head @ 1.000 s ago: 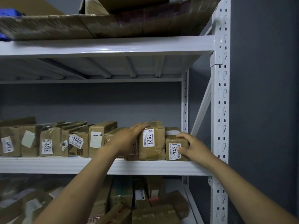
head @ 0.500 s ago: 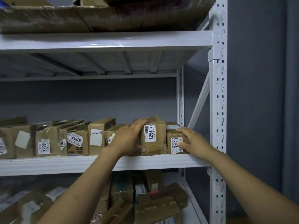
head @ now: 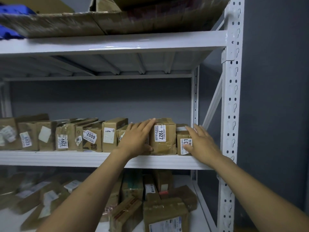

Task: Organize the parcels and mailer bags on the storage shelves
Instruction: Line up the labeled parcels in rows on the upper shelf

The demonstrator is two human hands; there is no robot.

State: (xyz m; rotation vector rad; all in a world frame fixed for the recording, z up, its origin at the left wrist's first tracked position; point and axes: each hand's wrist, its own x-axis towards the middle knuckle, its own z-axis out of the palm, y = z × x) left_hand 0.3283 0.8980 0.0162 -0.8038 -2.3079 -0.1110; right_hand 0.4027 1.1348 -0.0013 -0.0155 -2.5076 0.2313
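- I am looking at a white metal rack against a grey wall (head: 100,97); both hands reach to the right end of its middle shelf (head: 75,159), just beside the perforated upright post (head: 231,114)
- The left hand (head: 135,139) lies flat with straight fingers on a small brown parcel (head: 120,133), fingertips touching the top corner of parcel 1927 (head: 164,144) and thumb low at its front edge
- The right hand (head: 200,141) is spread wide and grips nothing; its fingers lie along the right side of the end parcel (head: 181,135), with the thumb across its label
- Parcel 1927 stands upright between the hands, touching the end parcel
- Left of the left hand, a row of brown parcels (head: 50,136) lines the shelf front, packed side by side
- Above the hands, the upper shelf (head: 117,45) carries flattened cardboard (head: 75,22), with something blue (head: 10,10) at the far left
- Below the hands, the lower shelf holds a loose heap of parcels (head: 163,213); I cannot read their labels
- Readable writing: "1927" with "4-2" beside it; "31" on the end parcel, the rest hidden by the thumb; further left "2009", "4822" and "6023", all turned sideways or tilted
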